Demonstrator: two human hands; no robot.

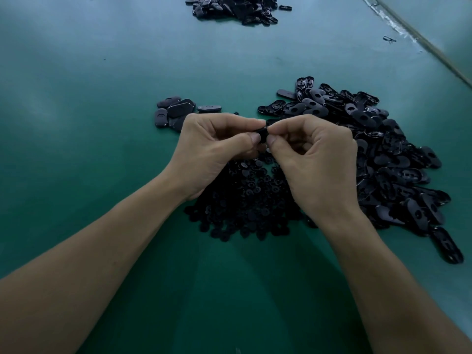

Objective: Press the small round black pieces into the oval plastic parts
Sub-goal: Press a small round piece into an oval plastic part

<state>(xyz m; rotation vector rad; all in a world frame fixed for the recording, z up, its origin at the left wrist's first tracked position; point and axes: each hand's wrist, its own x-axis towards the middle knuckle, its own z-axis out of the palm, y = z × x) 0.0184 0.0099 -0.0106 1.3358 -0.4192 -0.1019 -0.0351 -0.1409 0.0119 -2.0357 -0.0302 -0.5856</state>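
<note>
My left hand (214, 146) and right hand (314, 159) meet fingertip to fingertip above the green counter (102, 123), each grip pinched narrow on one small black part (263, 132) (too hidden to tell its shape), over the heaped round pieces (245, 200), with the oval parts (383, 154) piled just right.

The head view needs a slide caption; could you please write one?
Left hand and right hand pinch one black plastic part above heaped small round black pieces, beside black oval plastic parts.
</note>
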